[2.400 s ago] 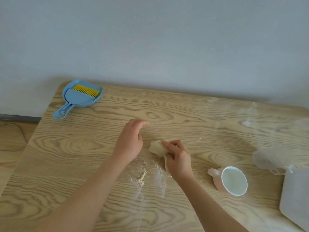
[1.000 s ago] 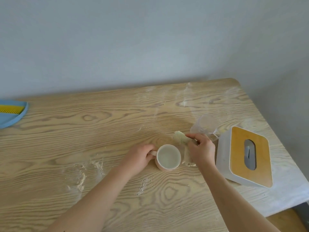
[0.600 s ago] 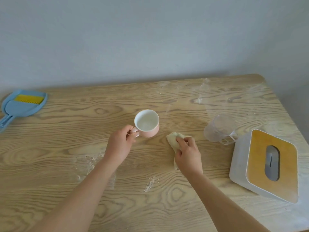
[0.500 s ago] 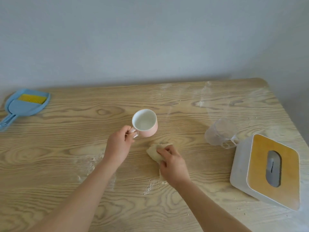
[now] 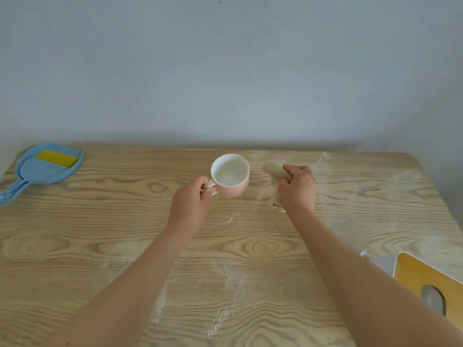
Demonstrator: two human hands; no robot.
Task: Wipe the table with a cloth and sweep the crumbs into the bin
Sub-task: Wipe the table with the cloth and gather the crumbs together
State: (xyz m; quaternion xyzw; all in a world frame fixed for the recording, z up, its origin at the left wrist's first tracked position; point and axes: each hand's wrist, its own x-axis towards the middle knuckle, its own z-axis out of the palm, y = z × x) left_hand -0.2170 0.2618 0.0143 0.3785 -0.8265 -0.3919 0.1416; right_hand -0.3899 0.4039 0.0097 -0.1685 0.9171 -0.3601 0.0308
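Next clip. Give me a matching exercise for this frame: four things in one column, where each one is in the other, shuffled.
Things:
1 mug
2 cloth
3 dustpan
4 crumb pile

Places:
A far left corner of the table
B on the table, nearest the person
C held by its handle in the left hand
D gripped by the right hand

Pairs: 1-C, 2-D, 3-A, 4-B
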